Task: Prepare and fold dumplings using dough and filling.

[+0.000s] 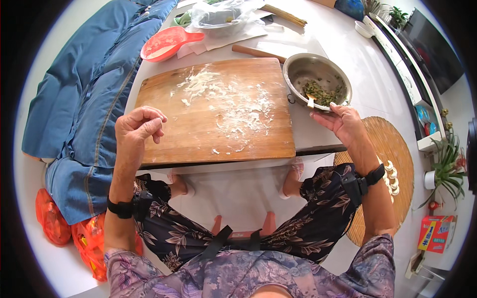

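My right hand (339, 120) grips the near rim of a metal bowl (318, 67), thumb on the rim and fingers below it. Chopped green filling (325, 94) lies in the bowl, with a small utensil (311, 101) whose pale handle rests at the near side. My left hand (141, 124) hovers over the left edge of a wooden board (198, 134), its fingers curled and thumb pressed in; I see nothing in it. White flour (203, 84) is scattered over the board's middle and far part.
A red scoop (166, 43) with flour stands beyond the board, near a clear plastic bag (218, 15). A rolling pin (256, 52) lies behind the board. At lower right, a round woven mat (400, 149) bears several dumplings (391, 176). A blue sofa (84, 89) stands left.
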A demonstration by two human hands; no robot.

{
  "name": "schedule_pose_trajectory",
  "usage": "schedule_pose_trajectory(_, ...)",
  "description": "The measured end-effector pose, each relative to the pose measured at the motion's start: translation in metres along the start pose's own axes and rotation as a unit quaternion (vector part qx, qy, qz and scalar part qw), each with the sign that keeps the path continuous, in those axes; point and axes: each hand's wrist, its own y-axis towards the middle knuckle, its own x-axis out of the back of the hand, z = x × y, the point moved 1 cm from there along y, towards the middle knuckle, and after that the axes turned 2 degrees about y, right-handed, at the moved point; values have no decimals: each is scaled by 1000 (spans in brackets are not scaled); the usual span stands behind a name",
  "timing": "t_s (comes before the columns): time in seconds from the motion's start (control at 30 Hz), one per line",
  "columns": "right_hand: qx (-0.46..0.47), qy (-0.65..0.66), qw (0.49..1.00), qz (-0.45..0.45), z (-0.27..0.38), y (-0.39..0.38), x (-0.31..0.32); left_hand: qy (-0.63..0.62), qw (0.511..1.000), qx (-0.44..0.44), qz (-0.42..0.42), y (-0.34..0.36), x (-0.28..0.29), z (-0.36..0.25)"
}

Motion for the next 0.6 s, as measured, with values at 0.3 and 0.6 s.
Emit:
schedule_pose_trajectory(0.3,2,44,999,8,-7,29,-1,104,994,-38,12,38,19,-28)
schedule_pose_trajectory(0.6,15,16,999,31,-13,45,-1,181,977,-106,32,98,32,-61)
